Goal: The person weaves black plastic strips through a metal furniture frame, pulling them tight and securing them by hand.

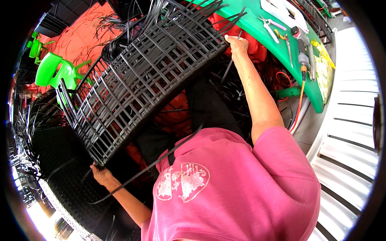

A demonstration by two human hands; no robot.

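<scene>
A black wicker panel (136, 76), an open lattice of bars and plastic strips, slants across from lower left to upper right in front of me. At its lower left corner the fingers of my left hand (103, 176) are closed on the edge. My right hand (239, 47) is closed at the upper right end of the panel. A black strip (227, 72) passes by that hand; whether it is gripped too cannot be made out. Another long black strip (155, 161) lies loose across my left forearm and the front of the pink shirt.
Pink-handled snips (270, 29) and a power tool (301, 46) with an orange hose (298, 108) lie on the green table (251, 18). A green chair (56, 72) stands at left. Loose strips (114, 50) bunch behind the panel. White slats (345, 160) line the right side.
</scene>
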